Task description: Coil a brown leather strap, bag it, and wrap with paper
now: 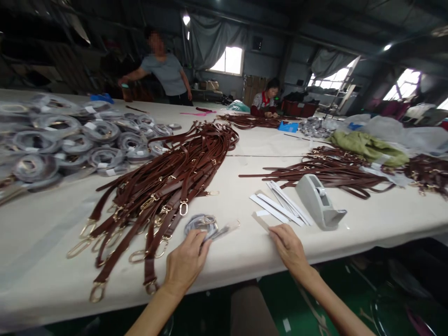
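My left hand [185, 261] is curled over a small coiled strap in clear plastic [201, 225], with a gold buckle showing at the top of the coil. My right hand [289, 247] pinches a narrow tan paper strip [261, 221] between its fingertips, on the white-covered table [45, 247]. Just beyond that hand lie several white paper strips [282, 205] and a grey tape dispenser [318, 203]. A large heap of brown leather straps with gold clasps [164, 186] spreads out to the left of my hands, its ends close to my left wrist.
Plastic-wrapped strap coils [59, 140] are piled at the table's left. More brown straps [325, 170] and a green cloth [367, 147] lie on the right. A standing person [164, 72] and a seated person [264, 102] are at the far side. The near table edge runs just below my wrists.
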Available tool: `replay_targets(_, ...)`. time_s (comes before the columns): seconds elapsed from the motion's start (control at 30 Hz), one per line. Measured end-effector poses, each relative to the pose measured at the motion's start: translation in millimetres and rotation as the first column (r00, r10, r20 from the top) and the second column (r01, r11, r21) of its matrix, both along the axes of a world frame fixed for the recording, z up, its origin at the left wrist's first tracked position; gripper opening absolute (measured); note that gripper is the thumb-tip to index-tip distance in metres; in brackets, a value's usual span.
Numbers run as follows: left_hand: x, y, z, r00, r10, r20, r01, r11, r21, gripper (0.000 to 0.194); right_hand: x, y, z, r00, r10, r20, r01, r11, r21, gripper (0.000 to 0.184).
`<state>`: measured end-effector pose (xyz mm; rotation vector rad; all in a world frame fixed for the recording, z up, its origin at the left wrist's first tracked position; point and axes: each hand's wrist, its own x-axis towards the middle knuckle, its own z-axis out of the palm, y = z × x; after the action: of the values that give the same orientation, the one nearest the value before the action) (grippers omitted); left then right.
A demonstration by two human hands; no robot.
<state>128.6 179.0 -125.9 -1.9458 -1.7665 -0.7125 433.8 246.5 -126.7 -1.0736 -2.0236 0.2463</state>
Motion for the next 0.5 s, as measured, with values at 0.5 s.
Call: replay_targets(0.5,3.7,1.4,-3.5,0.994,0.077,-0.079,-0.067,0.99,0.121,0.015,-23.6,26.5,21.4,0.921,-0.148,0.361,0.247,0.937,-0.246,0.017)
